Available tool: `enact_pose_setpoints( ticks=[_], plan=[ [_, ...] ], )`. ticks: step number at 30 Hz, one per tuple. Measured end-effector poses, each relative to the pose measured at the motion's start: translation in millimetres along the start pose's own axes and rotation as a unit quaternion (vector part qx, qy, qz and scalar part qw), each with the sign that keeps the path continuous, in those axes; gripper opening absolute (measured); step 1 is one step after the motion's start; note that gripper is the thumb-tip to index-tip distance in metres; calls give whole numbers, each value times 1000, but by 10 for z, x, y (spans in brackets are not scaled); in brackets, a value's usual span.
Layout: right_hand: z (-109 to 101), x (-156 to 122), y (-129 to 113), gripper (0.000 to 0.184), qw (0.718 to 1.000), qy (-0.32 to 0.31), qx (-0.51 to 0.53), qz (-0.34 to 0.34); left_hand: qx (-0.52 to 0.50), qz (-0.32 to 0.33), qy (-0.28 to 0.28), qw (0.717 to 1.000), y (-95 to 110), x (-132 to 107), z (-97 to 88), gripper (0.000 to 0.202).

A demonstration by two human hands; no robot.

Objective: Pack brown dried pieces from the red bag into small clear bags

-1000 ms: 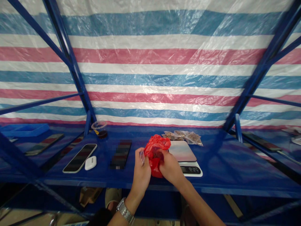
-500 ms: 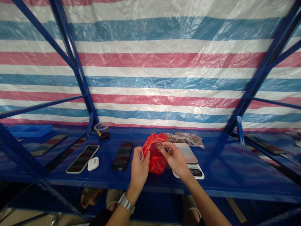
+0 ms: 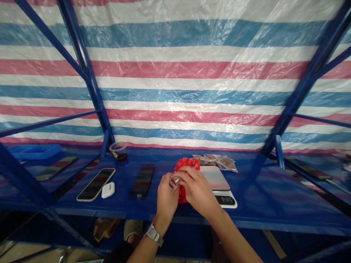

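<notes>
My left hand (image 3: 166,197) and my right hand (image 3: 195,190) meet in front of a red plastic bag (image 3: 186,165) on the blue shelf (image 3: 260,204). The left hand pinches a small clear plastic bag (image 3: 173,181). My right hand's fingers are closed on a small clear cup tipped at that bag's mouth. A steel watch sits on my left wrist. The red bag is mostly hidden behind both hands.
A white digital scale (image 3: 219,184) stands right of the hands, with several clear packets of brown bits (image 3: 216,160) behind it. Left lie a phone (image 3: 142,179), an earbud case (image 3: 108,190), another phone (image 3: 95,183) and a plastic cup (image 3: 118,151). Blue frame posts rise on both sides.
My right hand came out of the red bag holding a small cup, then moved left to the clear bag in my left hand.
</notes>
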State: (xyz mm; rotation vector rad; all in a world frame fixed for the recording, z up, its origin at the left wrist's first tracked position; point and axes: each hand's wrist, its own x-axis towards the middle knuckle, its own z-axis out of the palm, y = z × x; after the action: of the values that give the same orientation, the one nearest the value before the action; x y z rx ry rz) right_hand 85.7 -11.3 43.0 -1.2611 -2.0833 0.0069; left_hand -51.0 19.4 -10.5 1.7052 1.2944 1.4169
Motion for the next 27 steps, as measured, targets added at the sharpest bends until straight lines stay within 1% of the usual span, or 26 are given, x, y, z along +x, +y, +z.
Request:
enact_pose_setpoints(
  ticks=[2, 4, 11, 16, 20, 23, 25, 27],
  plan=[
    [-3, 3, -8, 44, 999, -9, -36, -20, -18, -2, -5, 1000, -10, -8, 27, 6],
    [10, 5, -10, 46, 999, -10, -47, -25, -35, -7, -10, 999, -14, -13, 47, 7],
    [79, 4, 46, 35, 1000, 17, -4, 6, -35, -7, -3, 999, -31, 7, 46, 13],
    [81, 2, 56, 35, 1000, 16, -3, 0, -24, -7, -5, 1000, -36, 12, 21, 9],
    [77, 2, 28, 37, 1000, 13, -5, -2, -25, -1, 10, 1000, -18, 6, 11, 10],
    [80, 11, 0, 40, 1000, 17, 13, -3, -30, -1, 15, 999, -9, 4, 15, 9],
    [91, 19, -8, 39, 999, 23, 33, 1, -35, -3, 15, 999, -11, 2, 18, 12],
    [107, 26, -2, 34, 998, 30, 50, 7, -41, 1, 13, 999, -20, 2, 16, 18]
  ],
)
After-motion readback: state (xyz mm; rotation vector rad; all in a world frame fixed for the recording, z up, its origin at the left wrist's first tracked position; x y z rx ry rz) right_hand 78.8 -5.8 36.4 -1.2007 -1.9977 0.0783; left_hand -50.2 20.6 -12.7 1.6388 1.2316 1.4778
